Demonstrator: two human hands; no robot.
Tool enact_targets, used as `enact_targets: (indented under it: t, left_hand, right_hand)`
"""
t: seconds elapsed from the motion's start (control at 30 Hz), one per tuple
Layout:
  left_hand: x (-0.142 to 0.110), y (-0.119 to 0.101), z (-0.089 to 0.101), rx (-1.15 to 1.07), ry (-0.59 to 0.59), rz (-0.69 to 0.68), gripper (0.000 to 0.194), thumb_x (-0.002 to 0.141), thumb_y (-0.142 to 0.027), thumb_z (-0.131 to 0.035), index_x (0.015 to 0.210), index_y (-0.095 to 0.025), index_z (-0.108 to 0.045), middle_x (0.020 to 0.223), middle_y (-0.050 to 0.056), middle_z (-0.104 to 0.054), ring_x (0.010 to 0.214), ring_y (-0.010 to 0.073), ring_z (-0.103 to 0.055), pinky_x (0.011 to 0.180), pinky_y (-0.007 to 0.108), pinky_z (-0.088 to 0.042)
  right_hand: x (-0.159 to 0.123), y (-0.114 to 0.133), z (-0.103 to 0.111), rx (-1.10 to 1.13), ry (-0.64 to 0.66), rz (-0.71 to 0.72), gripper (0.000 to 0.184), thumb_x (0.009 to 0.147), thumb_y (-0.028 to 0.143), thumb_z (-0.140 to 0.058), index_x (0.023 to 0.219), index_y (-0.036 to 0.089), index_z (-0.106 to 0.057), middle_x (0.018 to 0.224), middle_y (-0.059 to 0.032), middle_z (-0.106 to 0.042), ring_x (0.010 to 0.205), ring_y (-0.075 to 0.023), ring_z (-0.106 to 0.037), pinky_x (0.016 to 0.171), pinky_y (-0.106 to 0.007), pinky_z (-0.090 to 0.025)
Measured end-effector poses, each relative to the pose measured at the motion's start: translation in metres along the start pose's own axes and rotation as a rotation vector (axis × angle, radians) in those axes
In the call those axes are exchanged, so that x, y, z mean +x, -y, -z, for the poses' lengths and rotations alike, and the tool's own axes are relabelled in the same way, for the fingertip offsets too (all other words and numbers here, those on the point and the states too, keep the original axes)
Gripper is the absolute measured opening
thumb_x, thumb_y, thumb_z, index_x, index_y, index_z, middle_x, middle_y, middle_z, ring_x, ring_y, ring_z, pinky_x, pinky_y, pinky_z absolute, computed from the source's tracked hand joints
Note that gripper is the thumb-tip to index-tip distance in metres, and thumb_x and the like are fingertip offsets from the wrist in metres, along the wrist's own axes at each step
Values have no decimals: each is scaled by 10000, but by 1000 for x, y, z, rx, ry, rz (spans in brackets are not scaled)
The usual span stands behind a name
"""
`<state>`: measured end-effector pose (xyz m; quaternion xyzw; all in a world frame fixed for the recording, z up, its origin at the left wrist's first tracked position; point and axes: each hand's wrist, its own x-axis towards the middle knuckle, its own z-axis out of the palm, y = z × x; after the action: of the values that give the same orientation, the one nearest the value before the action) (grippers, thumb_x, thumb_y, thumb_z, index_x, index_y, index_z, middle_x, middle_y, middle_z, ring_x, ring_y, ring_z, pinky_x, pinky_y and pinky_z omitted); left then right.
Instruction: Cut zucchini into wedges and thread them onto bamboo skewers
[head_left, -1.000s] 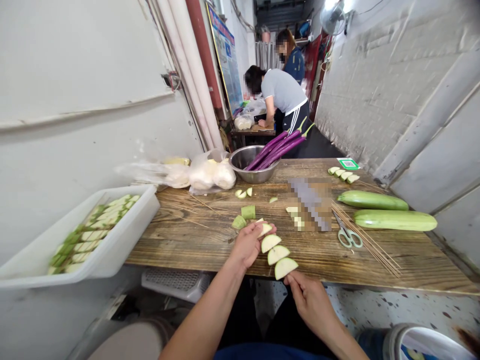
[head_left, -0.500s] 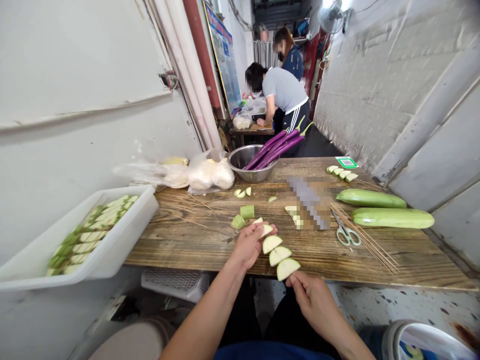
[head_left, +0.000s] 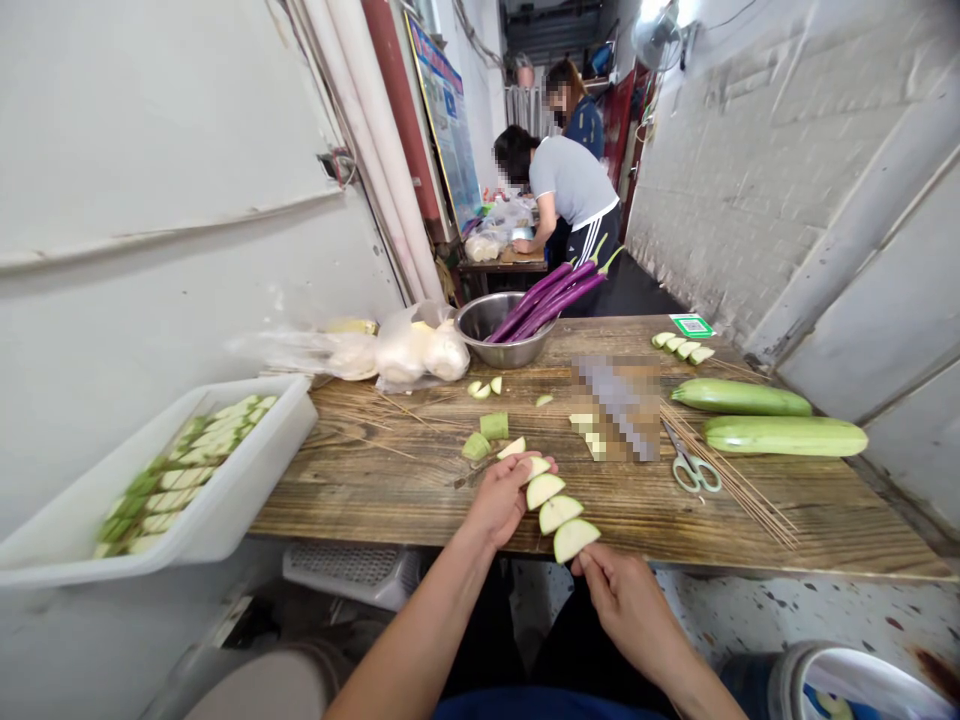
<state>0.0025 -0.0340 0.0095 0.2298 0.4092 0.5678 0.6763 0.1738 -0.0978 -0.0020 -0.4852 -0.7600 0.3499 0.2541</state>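
Observation:
My left hand (head_left: pixel 504 500) pinches a half-moon zucchini slice (head_left: pixel 537 467) at the far end of a row of slices. Several such slices (head_left: pixel 559 513) hang spaced along a thin skewer, mostly hidden behind them. The skewer's near end is gripped by my right hand (head_left: pixel 619 597), thumb and fingers closed just below the nearest slice. A loose slice (head_left: pixel 512 448) lies on the table just past my left fingers. Behind it sit two green zucchini chunks (head_left: pixel 493 426), with a few small end pieces (head_left: pixel 484 388) farther back.
Whole zucchinis (head_left: pixel 786 436), scissors (head_left: pixel 696 472) and loose skewers (head_left: pixel 750 490) lie right; a blurred knife (head_left: pixel 615 405) lies centre. A white tub (head_left: pixel 296 430) of skewered slices stands left. A steel bowl (head_left: pixel 504 350) holds eggplants (head_left: pixel 551 305). Two people (head_left: pixel 574 180) are at the back.
My left hand has shifted slightly, and the loose slice beyond its fingers now shows more fully. My right hand stays in place on the skewer.

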Motion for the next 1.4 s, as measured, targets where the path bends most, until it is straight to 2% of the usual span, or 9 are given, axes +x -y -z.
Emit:
enact_targets:
  t: [0.2,0.3,0.43,0.53,0.7,0.9,1.1,1.23,1.4]
  left_hand:
    - [0,1,-4,-32,-7,5,166,745,-168,-610,889,-90,-579,870,124,-672,754,173,-637,736,290,-481]
    - [1,-7,-8,-89,-2,-5,174,750,-152,-603,911,-91,-577,939,137,-661,851,199,-631,768,302,-480]
    - [2,-14,-10,-231,59,7,263,810,-283,-543,979,-84,-575,1038,164,-630,988,245,-590,830,352,-471]
    - [1,-11,-9,-238,56,-74,281,826,-290,-518,1032,-105,-567,1046,146,-630,1004,245,-584,843,377,-470]
    - [-1,-7,-10,-190,14,-172,275,817,-254,-526,1046,-107,-565,1039,150,-634,996,251,-587,851,408,-469]
    - [-3,-9,-11,-163,-16,-193,271,791,-285,-572,994,-106,-579,1040,153,-633,961,256,-603,856,426,-468]
    - [-2,-9,-13,-133,-63,-195,261,740,-258,-641,953,-117,-586,1008,130,-646,955,240,-605,827,395,-486]
    - [-7,-8,-14,-104,3,-165,311,744,-346,-634,964,-129,-600,987,113,-651,914,220,-612,795,355,-499]
    - [-19,10,-19,-26,112,-83,300,738,-331,-646,958,-128,-625,958,100,-656,866,188,-613,766,301,-489]
  right_hand:
    - [1,-6,-12,-53,-85,62,264,889,225,-313,726,193,-518,648,-19,-602,572,-150,-560,556,-229,-351]
    - [5,-15,-26,-63,-184,114,289,908,237,-294,740,182,-523,628,-22,-589,547,-144,-557,550,-227,-358]
    - [12,-26,-45,-2,-313,185,307,924,260,-300,748,161,-532,595,-13,-558,499,-118,-533,516,-205,-354]
    - [15,-29,-51,43,-343,210,296,922,264,-331,757,152,-550,623,-18,-565,518,-110,-529,534,-195,-362]
    - [11,-20,-46,175,-298,127,288,912,312,-371,821,154,-593,624,-7,-550,551,-114,-510,554,-194,-377]
    - [3,-16,-42,336,-172,46,299,912,342,-360,856,155,-586,499,50,-402,443,-97,-391,448,-189,-318]
    - [5,-13,-41,260,-255,148,274,899,294,-380,849,148,-606,574,12,-482,502,-104,-457,500,-192,-362]
    - [9,-12,-42,274,-330,156,261,900,277,-377,846,150,-598,559,15,-489,481,-101,-462,486,-187,-375]
    - [19,-16,-45,275,-434,149,255,897,278,-381,857,146,-596,623,-8,-557,502,-102,-501,492,-184,-398]
